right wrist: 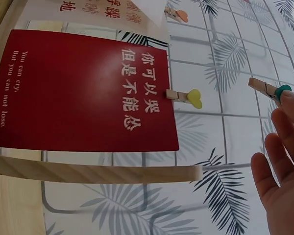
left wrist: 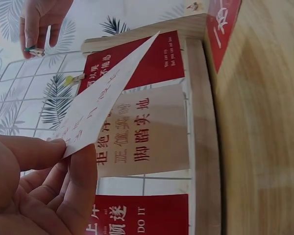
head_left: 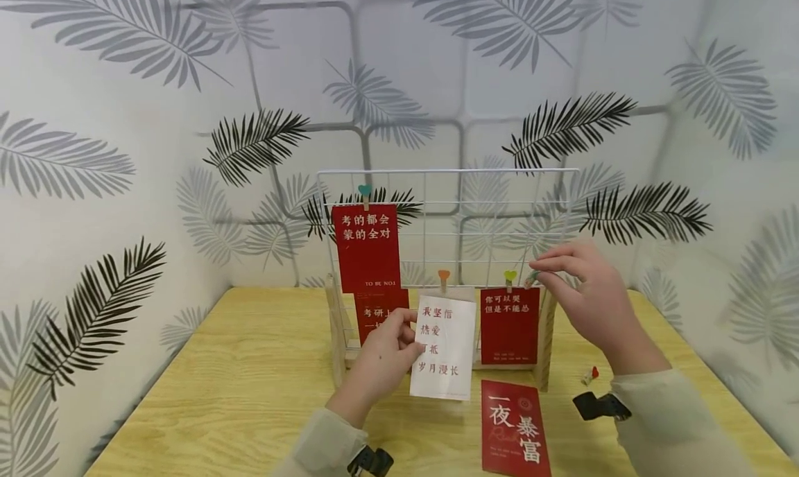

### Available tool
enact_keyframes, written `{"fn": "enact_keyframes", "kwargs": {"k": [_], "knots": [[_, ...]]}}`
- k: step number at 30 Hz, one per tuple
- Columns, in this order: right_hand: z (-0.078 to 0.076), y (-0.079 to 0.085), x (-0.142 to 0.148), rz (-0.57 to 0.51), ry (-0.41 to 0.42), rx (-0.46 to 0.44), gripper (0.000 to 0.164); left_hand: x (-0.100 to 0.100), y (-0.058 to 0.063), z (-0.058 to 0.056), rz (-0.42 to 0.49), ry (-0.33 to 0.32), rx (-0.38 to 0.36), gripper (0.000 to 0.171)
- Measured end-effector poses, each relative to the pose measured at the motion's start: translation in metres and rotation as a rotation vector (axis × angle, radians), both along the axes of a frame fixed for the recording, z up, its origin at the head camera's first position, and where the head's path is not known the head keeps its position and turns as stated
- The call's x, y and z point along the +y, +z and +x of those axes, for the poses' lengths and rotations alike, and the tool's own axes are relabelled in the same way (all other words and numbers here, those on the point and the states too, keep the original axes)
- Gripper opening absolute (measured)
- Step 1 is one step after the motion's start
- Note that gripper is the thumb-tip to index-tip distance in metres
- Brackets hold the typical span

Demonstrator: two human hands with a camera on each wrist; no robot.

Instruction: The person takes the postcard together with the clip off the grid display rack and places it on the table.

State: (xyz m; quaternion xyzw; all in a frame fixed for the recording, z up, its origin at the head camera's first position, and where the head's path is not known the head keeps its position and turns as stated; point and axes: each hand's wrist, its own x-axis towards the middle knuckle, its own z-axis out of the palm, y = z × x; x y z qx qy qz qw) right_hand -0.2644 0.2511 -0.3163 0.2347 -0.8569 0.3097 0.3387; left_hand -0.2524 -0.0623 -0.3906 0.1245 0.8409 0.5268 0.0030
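My left hand (head_left: 383,356) pinches a white card (head_left: 444,349) with red characters by its left edge, in front of the wire grid (head_left: 499,217). In the left wrist view the white card (left wrist: 105,100) tilts away from a pale card (left wrist: 152,132) hanging behind it. Near the grid's right side, my right hand (head_left: 583,300) holds a small wooden clothespin (right wrist: 264,89) with a teal heart between thumb and fingers. Just left of that hand hangs a red card (head_left: 509,331), clipped by a clothespin with a yellow-green heart (right wrist: 193,98).
A red card (head_left: 368,252) hangs at upper left under a teal-heart clothespin (head_left: 365,193), overlapping another red card (head_left: 393,300). An orange-heart clothespin (head_left: 444,277) grips the pale card. On the table (head_left: 218,380) lie a red card (head_left: 514,428) and a red-heart clothespin (head_left: 589,375).
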Motion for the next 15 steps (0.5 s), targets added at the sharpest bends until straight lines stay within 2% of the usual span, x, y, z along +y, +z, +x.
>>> {"fn": "enact_keyframes", "kwargs": {"k": [6,15], "knots": [[0.002,-0.022,0.014,-0.019,-0.059,-0.075,0.017,0.0,-0.012,0.001,-0.02,-0.017,-0.029,0.04],[0.002,-0.046,0.035,-0.051,-0.134,-0.225,0.026,0.001,-0.029,0.002,-0.003,-0.063,-0.077,0.035]]}}
